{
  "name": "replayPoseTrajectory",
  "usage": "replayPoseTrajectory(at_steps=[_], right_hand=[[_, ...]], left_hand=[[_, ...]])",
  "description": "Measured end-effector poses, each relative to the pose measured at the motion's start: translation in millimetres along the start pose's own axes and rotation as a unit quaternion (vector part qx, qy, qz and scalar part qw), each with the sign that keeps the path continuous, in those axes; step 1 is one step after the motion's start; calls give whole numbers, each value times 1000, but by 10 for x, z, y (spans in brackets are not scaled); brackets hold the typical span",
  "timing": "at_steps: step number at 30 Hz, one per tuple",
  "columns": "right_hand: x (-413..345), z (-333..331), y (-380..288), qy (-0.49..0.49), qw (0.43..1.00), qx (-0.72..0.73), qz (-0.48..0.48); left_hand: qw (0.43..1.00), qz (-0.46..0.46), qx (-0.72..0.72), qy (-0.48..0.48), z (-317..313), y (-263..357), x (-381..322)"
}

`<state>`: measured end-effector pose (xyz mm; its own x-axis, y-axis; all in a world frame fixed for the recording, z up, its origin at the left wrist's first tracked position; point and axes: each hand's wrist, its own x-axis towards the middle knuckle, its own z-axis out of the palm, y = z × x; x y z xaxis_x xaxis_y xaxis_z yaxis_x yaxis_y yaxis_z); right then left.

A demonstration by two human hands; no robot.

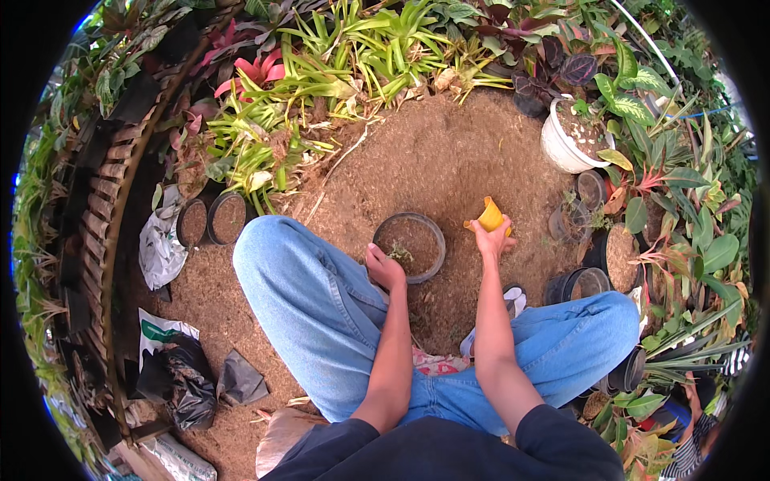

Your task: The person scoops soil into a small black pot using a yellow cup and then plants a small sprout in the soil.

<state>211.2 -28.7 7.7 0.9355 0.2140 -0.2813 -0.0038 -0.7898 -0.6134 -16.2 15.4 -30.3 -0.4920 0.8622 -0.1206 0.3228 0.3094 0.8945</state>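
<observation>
A round plastic pot [442, 255] filled with brown soil stands on the ground between my knees. In it, near the left rim, lies a small green sprig [399, 251]. My left hand [385, 267] is at the pot's left rim beside the sprig; whether its fingers hold the sprig or the rim cannot be told. To the right of the pot, my right hand [493, 237] grips a curved yellow scoop-like piece [491, 215], held above the soil.
Two soil-filled pots [227, 217] stand left beside a crumpled plastic bag [162, 240]. Black plastic bags [191, 379] lie lower left. Uprooted green plants [361, 54] are heaped ahead. A white pot [565, 141] and several dark pots [556, 288] line the right. Another person [692, 433] is at lower right.
</observation>
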Motion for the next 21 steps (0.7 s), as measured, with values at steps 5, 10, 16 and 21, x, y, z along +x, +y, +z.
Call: replayPoseTrajectory(at_steps=[5,10,16,21], right_hand=[[412,-190,190,11,996,82,-27],[543,-623,136,-123,965,226,59],[240,-1121,-519,-266,961,52,-47],[-91,-1342,-1079,-349,920,-62,-166]], left_hand=[[1000,24,-12,7,61,96,-11],[1000,2,-8,-1,8,87,-35],[1000,11,-4,9,40,-10,4],[999,20,-22,15,40,1,-10]])
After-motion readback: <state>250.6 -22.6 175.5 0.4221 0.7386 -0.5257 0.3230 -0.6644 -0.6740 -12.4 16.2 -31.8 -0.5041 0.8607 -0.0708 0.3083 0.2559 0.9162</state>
